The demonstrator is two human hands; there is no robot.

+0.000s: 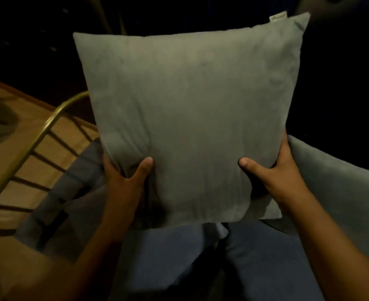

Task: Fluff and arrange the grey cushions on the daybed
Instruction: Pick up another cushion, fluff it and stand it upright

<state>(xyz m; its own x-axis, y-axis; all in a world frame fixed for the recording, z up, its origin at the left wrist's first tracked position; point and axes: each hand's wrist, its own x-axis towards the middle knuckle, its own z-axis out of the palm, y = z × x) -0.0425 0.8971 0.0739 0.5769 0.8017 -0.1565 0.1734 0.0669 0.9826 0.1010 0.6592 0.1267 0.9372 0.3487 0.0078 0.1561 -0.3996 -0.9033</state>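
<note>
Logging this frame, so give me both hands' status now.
Left hand: closed on the grey cushion's lower left edge.
Right hand: closed on the same cushion's lower right edge.

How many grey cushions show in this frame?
2. One grey cushion is held upright in front by the left hand and right hand; a second cushion lies at right, partly covered. Dark surroundings may hide more.

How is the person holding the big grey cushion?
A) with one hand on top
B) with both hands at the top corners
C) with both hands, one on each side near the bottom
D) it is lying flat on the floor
C: the left hand and the right hand each grip a lower side of the grey cushion, with both thumbs pressed into its front.
</note>
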